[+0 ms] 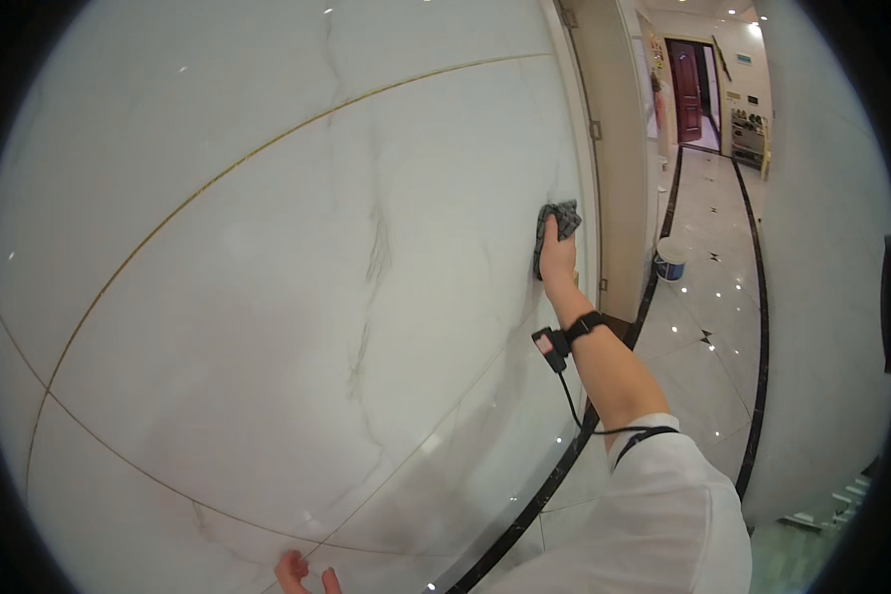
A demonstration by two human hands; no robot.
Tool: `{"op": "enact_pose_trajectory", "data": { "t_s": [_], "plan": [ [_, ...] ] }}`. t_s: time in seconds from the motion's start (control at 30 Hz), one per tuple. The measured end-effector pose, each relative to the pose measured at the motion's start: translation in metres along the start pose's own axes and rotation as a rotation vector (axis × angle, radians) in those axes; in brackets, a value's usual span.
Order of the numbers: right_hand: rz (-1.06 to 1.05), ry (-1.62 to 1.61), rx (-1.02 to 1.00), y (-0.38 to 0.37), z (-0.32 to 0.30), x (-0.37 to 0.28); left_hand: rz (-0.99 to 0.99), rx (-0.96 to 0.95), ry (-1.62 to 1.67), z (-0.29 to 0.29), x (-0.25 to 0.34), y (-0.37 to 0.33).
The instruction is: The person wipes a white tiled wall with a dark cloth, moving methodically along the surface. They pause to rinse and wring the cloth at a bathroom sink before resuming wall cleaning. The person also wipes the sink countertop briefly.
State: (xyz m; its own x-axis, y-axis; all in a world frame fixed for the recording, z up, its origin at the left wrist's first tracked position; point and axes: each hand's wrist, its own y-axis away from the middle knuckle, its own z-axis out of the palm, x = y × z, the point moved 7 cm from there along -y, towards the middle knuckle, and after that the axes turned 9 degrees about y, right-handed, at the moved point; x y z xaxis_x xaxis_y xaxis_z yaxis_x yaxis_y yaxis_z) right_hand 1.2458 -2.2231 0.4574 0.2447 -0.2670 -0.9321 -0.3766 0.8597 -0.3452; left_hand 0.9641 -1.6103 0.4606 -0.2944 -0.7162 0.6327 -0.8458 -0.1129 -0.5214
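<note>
My right hand point(558, 261) is closed on a dark grey checked cloth point(566, 214), pressed against the white marble-patterned wall point(445, 238) close to a door frame. The cloth bunches out above the fingers and along the hand's left side. A black strap holds a small device point(550, 346) on my right wrist, and its cable runs back to the white sleeve. Low in the picture, my left hand point(302, 572) is near the wall's lower part, with thumb and fingers apart and nothing visible in them. Its palm is cut off by the lower edge.
Beside the cloth stands a beige door point(614, 158) with hinges on its frame. A white and blue bucket point(669, 259) sits on the hallway's tiled floor point(703, 396), which has black borders. Farther down are a dark red door point(684, 91) and a shelf rack point(749, 137).
</note>
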Motion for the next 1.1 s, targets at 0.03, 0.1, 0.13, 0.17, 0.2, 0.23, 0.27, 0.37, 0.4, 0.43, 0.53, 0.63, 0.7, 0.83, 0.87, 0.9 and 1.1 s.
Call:
{"op": "enact_pose_trajectory", "data": {
  "t_s": [0.03, 0.1, 0.13, 0.17, 0.2, 0.23, 0.27, 0.37, 0.4, 0.43, 0.53, 0.63, 0.7, 0.83, 0.87, 0.9, 1.1],
  "plan": [
    [0.047, -0.053, 0.012, 0.003, 0.001, -0.004, -0.022, 0.004, -0.002, 0.005, -0.002, -0.007],
    [-0.088, -0.228, -0.021, 0.023, 0.015, -0.022, -0.058, 0.011, 0.002, 0.009, -0.007, -0.017],
    [-0.314, -0.215, -0.011, 0.061, 0.020, -0.062, -0.066, 0.021, -0.056, 0.008, -0.003, -0.015],
    [-0.540, -0.199, 0.009, 0.104, 0.016, -0.120, -0.072, 0.028, -0.111, 0.006, 0.002, -0.015],
    [-0.731, -0.133, -0.022, 0.132, 0.012, -0.166, -0.078, 0.022, -0.161, 0.006, 0.008, -0.015],
    [-0.913, -0.059, -0.059, 0.160, 0.009, -0.203, -0.079, 0.031, -0.149, 0.008, 0.012, -0.015],
    [-1.043, -0.062, -0.141, 0.179, 0.008, -0.232, -0.076, 0.038, -0.138, 0.012, 0.013, -0.017],
    [-1.480, -0.119, -0.297, 0.214, 0.014, -0.302, -0.080, 0.091, -0.085, 0.012, 0.007, -0.018],
    [-1.527, -0.106, -0.318, 0.213, 0.015, -0.319, -0.085, 0.116, -0.059, 0.011, 0.003, -0.018],
    [-1.580, -0.091, -0.337, 0.209, 0.017, -0.332, -0.081, 0.132, -0.068, 0.012, 0.003, -0.018],
    [-1.511, -0.131, -0.199, 0.168, 0.022, -0.345, -0.101, 0.191, -0.112, 0.010, 0.003, -0.017],
    [-1.348, -0.154, 0.004, 0.097, 0.025, -0.341, -0.140, 0.244, -0.197, 0.015, 0.008, -0.020],
    [-1.175, -0.157, 0.056, 0.045, 0.023, -0.332, -0.129, 0.252, -0.293, 0.022, 0.009, -0.025],
    [-0.826, -0.019, 0.080, -0.070, 0.028, -0.303, -0.108, 0.307, -0.441, 0.024, 0.006, -0.022],
    [-0.801, 0.009, 0.094, -0.092, 0.025, -0.301, -0.144, 0.307, -0.455, 0.025, 0.006, -0.023],
    [-0.766, 0.028, 0.103, -0.109, 0.023, -0.298, -0.180, 0.309, -0.480, 0.023, 0.003, -0.022],
    [-0.643, 0.004, -0.007, -0.144, 0.020, -0.237, -0.218, 0.317, -0.457, 0.020, 0.007, -0.028]
  ]
}}
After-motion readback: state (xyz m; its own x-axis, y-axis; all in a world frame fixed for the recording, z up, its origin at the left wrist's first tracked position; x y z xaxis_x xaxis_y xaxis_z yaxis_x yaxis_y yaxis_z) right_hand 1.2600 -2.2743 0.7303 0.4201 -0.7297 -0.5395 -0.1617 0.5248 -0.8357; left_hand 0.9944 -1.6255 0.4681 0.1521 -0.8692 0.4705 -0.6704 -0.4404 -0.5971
